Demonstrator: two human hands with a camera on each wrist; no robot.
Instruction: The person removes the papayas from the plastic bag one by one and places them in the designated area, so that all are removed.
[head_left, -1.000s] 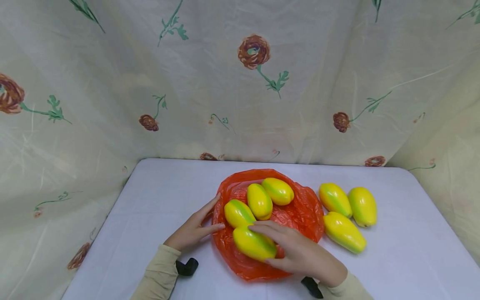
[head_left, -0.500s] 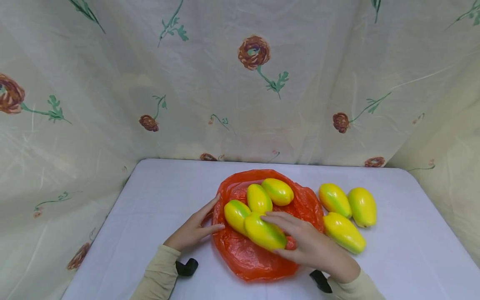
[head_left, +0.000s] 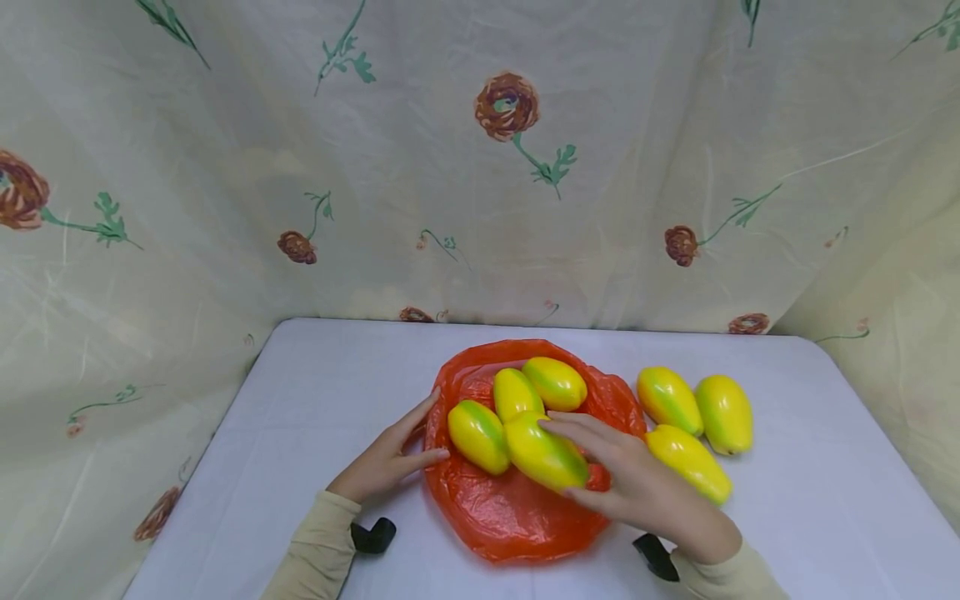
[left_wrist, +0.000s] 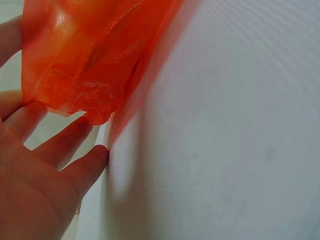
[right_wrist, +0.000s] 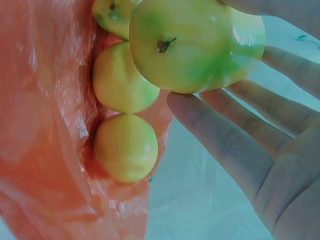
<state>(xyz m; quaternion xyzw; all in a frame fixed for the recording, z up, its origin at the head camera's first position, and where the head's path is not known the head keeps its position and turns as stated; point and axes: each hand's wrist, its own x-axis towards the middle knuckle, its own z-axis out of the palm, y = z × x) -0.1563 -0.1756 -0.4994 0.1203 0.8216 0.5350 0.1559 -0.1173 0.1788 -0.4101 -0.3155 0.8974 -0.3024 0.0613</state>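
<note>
A yellow-green papaya (head_left: 544, 454) is gripped between the fingers and thumb of my right hand (head_left: 630, 475), above the open red plastic bag (head_left: 517, 525). Its stem end (right_wrist: 165, 45) faces the right wrist camera. Three more papayas lie in the bag: one at the left (head_left: 477, 437), one in the middle (head_left: 516, 393) and one at the back (head_left: 555, 383). At the bag's left rim, my left hand (head_left: 390, 454) rests with thumb and fingers spread fairly straight. In the left wrist view its fingertips (left_wrist: 75, 135) touch the red plastic or lie just beside it.
Right of the bag, on the white table (head_left: 810, 500), three papayas lie close together: one at the back left (head_left: 670, 400), one at the right (head_left: 724, 414) and one in front (head_left: 688, 463). A floral curtain (head_left: 600, 167) hangs behind the table.
My right hand has moved right and away from me with the papaya in it. The left papaya in the bag now shows more fully. My left hand has stayed at the rim.
</note>
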